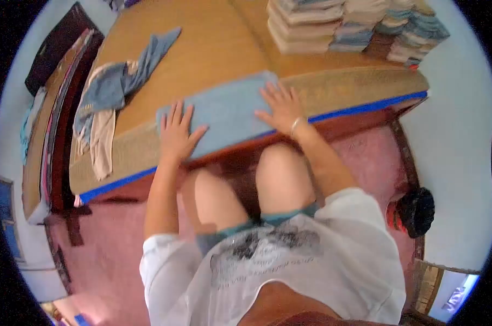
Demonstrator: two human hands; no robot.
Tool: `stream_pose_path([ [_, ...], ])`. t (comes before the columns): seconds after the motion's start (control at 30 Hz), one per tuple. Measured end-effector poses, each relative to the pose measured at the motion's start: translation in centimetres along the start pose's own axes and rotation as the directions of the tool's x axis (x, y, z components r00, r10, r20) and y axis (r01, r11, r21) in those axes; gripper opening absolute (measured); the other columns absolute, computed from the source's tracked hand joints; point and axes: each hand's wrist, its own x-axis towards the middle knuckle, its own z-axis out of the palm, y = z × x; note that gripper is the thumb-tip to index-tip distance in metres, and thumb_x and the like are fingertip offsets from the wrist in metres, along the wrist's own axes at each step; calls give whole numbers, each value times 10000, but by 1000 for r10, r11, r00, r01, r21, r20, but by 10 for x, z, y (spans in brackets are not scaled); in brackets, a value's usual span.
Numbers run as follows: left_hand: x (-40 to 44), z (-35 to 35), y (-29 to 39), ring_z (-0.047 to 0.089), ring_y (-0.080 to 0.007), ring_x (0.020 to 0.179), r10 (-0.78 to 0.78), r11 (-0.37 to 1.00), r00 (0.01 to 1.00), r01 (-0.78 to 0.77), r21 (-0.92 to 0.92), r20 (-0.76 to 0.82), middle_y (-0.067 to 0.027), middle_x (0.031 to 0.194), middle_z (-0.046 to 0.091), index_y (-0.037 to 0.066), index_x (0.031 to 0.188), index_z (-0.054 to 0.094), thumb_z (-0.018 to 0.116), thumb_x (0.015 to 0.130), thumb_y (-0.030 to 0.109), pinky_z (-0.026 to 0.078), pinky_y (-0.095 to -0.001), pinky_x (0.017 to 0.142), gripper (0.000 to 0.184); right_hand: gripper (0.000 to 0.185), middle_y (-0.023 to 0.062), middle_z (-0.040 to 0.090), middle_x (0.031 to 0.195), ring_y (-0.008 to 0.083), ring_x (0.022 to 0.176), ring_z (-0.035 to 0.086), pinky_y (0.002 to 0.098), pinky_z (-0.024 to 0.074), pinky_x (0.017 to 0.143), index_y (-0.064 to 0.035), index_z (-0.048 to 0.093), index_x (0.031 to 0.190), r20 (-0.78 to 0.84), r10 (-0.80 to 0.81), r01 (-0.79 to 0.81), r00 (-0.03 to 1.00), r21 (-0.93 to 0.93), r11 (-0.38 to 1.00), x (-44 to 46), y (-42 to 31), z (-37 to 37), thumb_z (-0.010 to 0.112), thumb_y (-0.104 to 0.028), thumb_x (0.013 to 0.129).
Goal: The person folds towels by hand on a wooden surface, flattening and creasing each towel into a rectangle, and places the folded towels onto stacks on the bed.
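Note:
A light blue folded cloth (pixel 229 111) lies flat at the near edge of the table, in front of my knees. My left hand (pixel 178 130) rests on its left end with the fingers spread. On its right end lies my right hand (pixel 281 108), also spread flat, with a bracelet at the wrist. Neither hand grips the cloth. To the left, a crumpled heap of blue and cream garments (pixel 110 89) spreads over the table, one cream piece reaching down toward the near edge.
Tall stacks of folded cloths (pixel 305 27) in cream, blue and grey stand at the table's back right. The wooden table (pixel 213 49) has a tan front strip and a blue edge band (pixel 365 107). A black bag-like object (pixel 416 212) sits on the pink floor (pixel 110 244) at right.

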Motion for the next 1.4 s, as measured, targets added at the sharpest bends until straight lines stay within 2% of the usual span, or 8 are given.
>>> stream_pose_path([
  [0.37,-4,-10,6,201,-282,1298,-42,999,999,43,-25,12,-159,1382,272,70,1279,401,501,781,508,107,-461,1051,670,505,125,440,1254,304,1179,362,489,256,962,-71,525,1135,-165,220,-205,961,103,973,-38,18,-26,522,-438,788],
  [0.47,-5,-11,6,182,-284,1306,-43,998,998,44,-42,37,-153,1391,259,65,1289,384,515,790,472,110,-454,1051,657,368,150,564,993,319,960,522,448,377,839,-65,621,833,-176,287,-264,942,145,954,-32,12,-31,590,-421,744],
  [0.57,-5,-9,5,173,-284,1309,-36,999,999,37,-22,37,-149,1394,255,70,1294,378,503,797,473,108,-462,1050,652,397,139,601,782,318,784,562,416,430,706,-54,607,773,-50,358,-332,932,277,902,-25,18,-34,618,-447,721],
  [0.6,-5,-7,4,179,-281,1307,-42,999,998,43,-21,44,-155,1391,257,71,1293,379,489,792,499,103,-463,1051,668,429,160,588,683,334,681,567,411,448,620,-54,594,700,-213,312,-250,926,275,928,-28,18,-32,620,-482,707],
  [0.7,-3,-5,3,180,-279,1306,-53,999,997,53,-9,56,-159,1392,252,73,1295,375,474,788,522,94,-463,1053,685,460,173,595,704,338,683,573,419,450,624,-52,596,666,-32,404,-376,914,301,876,-33,21,-33,609,-511,702],
  [1.13,-4,-1,2,171,-290,1305,-55,998,997,54,17,61,-160,1400,232,71,1299,367,461,797,523,97,-468,1046,683,494,183,613,767,340,752,587,428,456,663,-44,617,724,62,404,-407,913,236,882,-35,14,-40,587,-537,708],
  [1.3,-3,-6,6,176,-286,1304,-58,998,996,57,13,67,-158,1398,240,72,1300,368,467,800,509,98,-467,1046,671,544,182,617,921,318,880,588,396,465,747,-31,626,903,165,414,-443,895,221,869,-36,13,-41,577,-541,720],
  [1.4,-4,-5,5,176,-283,1305,-52,999,996,51,17,69,-158,1396,244,72,1302,364,468,803,501,96,-466,1046,666,503,188,616,801,342,781,589,422,460,694,-35,628,770,105,434,-446,895,236,863,-36,12,-34,579,-533,715],
])
